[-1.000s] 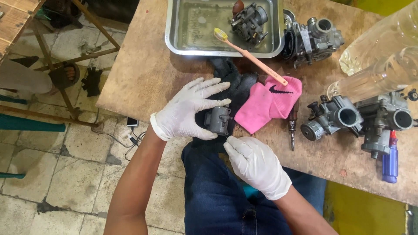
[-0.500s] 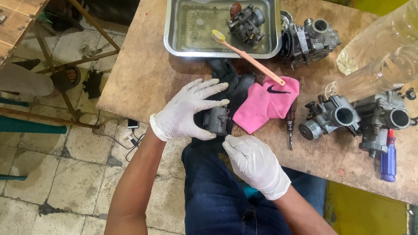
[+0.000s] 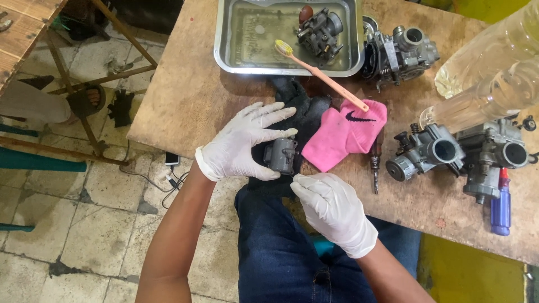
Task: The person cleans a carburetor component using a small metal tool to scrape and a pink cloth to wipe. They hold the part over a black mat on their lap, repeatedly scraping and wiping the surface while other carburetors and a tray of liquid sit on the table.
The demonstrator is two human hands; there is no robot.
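My left hand [image 3: 242,142], in a white glove, holds a small dark grey carburetor part [image 3: 281,155] at the near edge of the brown wooden table [image 3: 185,95]. My right hand [image 3: 331,209], also gloved, sits just below and right of that part, its fingertips curled close to it with nothing seen in them. A black cloth [image 3: 306,112] lies under and behind the part. A pink cloth [image 3: 346,133] lies to its right.
A metal tray [image 3: 236,33] at the back holds liquid, a carburetor [image 3: 319,29] and a pink toothbrush [image 3: 323,76] leaning over its rim. More carburetors [image 3: 401,50] [image 3: 429,151] [image 3: 494,157], a screwdriver [image 3: 375,165], a blue bottle [image 3: 501,205] and clear plastic bottles [image 3: 488,73] lie at right.
My left hand and the grey part have stayed nearly in place. My right hand has shifted slightly up toward the part.
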